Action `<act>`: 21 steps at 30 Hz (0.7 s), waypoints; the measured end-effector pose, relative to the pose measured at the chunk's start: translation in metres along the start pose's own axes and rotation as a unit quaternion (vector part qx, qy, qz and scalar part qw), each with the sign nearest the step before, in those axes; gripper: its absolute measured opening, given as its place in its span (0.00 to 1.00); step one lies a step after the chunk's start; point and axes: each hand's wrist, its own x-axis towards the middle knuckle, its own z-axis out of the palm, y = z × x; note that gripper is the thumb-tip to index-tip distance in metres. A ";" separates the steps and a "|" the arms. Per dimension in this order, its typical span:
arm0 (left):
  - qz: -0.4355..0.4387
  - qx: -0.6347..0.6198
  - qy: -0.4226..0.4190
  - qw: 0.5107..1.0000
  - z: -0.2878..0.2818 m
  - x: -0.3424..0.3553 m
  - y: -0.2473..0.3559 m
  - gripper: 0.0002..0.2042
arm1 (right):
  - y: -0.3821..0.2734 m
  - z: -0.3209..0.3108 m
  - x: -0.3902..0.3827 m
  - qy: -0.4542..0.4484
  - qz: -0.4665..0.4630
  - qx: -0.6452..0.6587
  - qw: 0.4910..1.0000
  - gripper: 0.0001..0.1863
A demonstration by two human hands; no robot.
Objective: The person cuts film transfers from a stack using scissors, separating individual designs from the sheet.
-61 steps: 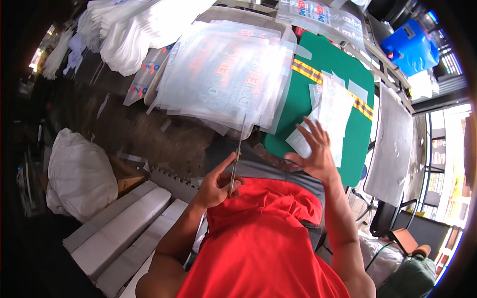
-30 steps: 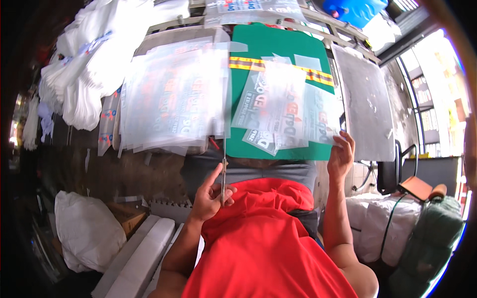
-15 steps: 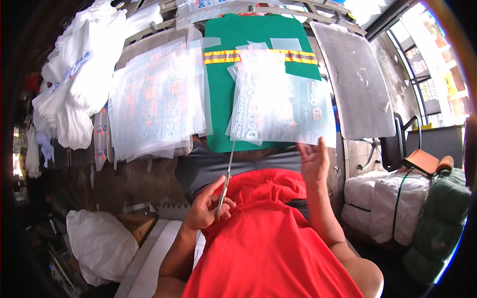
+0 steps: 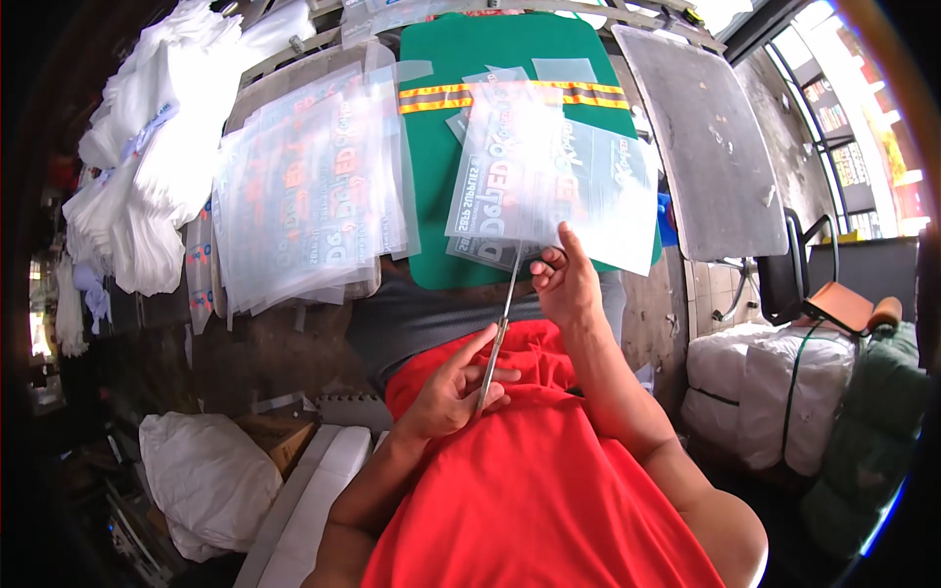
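Observation:
Long metal scissors (image 4: 501,328) rest in my left hand (image 4: 456,392), their blades pointing away and reaching the near edge of a printed clear plastic sheet (image 4: 505,167). Blade tips lie against or under this sheet; which one I cannot tell. My right hand (image 4: 569,284) is at the near edge of the neighbouring clear sheet (image 4: 608,196), thumb on top and fingers curled below, apparently pinching it. Both sheets overlap on a green board (image 4: 431,196) crossed by a yellow, orange and grey striped band (image 4: 431,98).
Left of the green board lies a stack of printed clear sheets (image 4: 314,196). White cloth or bags (image 4: 157,147) hang at far left. A bare grey board (image 4: 701,147) stands on the right. Wrapped white bundles (image 4: 774,392) and a chair (image 4: 784,284) are beyond it.
My right hand has moved left, onto the sheets' near edge. My left hand with the scissors has shifted right and slightly away. The overlapping sheets have shifted and tilted.

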 end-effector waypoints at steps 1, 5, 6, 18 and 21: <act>-0.002 -0.001 -0.001 1.000 0.002 0.002 0.001 0.38 | -0.002 -0.005 0.005 -0.026 0.009 -0.024 0.999 0.11; 0.036 -0.003 -0.012 0.999 0.003 0.010 -0.004 0.38 | 0.003 0.004 -0.005 0.004 -0.075 -0.126 0.989 0.10; 0.050 -0.013 -0.017 0.999 0.004 0.013 -0.006 0.38 | 0.006 0.004 -0.008 0.016 -0.084 -0.119 0.989 0.10; 0.100 0.044 0.034 0.993 0.013 0.042 -0.022 0.40 | 0.025 -0.003 -0.019 0.007 -0.120 -0.063 0.991 0.06; 0.094 0.053 0.022 0.994 0.010 0.043 -0.022 0.39 | 0.023 -0.001 -0.020 0.006 -0.122 -0.060 0.991 0.05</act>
